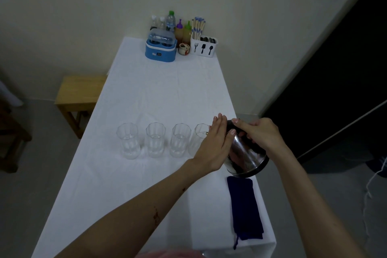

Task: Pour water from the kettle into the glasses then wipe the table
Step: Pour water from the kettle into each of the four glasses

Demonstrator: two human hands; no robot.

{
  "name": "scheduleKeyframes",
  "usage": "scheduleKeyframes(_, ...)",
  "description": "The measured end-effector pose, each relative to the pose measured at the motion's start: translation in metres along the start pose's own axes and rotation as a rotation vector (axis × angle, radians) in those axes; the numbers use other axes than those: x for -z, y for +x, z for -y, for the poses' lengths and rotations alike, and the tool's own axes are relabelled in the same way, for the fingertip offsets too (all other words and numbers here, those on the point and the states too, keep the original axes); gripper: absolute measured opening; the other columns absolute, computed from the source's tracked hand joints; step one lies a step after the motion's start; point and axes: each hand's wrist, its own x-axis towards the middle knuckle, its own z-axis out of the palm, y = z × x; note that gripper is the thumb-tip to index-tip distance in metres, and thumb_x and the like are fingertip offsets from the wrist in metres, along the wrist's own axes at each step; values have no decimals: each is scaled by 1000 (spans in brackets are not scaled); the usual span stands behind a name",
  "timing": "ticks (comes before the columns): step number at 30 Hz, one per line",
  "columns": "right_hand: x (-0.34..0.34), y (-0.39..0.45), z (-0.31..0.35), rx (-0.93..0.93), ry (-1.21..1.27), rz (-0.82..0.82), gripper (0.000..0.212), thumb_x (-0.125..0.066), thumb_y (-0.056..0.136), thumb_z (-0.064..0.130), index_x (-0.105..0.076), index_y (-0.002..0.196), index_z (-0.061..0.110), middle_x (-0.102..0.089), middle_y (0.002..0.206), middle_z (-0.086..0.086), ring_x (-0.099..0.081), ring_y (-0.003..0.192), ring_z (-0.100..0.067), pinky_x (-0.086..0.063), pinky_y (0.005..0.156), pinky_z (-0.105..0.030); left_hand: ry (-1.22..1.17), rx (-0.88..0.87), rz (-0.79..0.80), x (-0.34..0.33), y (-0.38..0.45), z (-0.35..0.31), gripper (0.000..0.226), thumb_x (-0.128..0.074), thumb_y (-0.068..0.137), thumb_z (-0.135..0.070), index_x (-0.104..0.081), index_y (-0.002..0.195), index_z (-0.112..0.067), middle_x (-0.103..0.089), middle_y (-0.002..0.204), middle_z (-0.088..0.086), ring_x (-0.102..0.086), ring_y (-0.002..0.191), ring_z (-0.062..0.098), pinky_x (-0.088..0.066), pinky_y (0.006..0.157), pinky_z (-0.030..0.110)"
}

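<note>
We tip the steel kettle [246, 153] toward the rightmost of four glasses [200, 138] on the white-covered bench [146, 94]. Our right hand [261, 134] fingers wrap its handle; our left hand [215, 144] lies flat and open against its side.

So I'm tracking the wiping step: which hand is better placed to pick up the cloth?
Probably the right hand: the dark blue cloth lies just below it by the table's right edge, under the kettle.

Cream walls [83, 6], grey floor [37, 153], wooden stool [77, 94] at left, dark doorway [335, 90] at rt, dim light.
</note>
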Motion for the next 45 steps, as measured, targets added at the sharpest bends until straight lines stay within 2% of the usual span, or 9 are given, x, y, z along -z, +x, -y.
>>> scheduleKeyframes(32,-1,2,-5,26,-5,-6,53,-75,80,57,-77,66,6,-63,56,-7,-58,53,-20,-46,55,-29,3,5,3,0,-1,-2,59,-19,104,-38,-1,154,-12,4,163,1,9,149,10,2,121,29)
scheduleKeyframes(45,-2,2,-7,23,-24,-7,51,-73,80,58,-76,64,10,-65,57,-5,-62,56,-20,-49,57,-29,12,3,-14,-2,-2,0,58,-20,105,-36,-4,154,-9,-1,163,3,6,149,12,4,119,23)
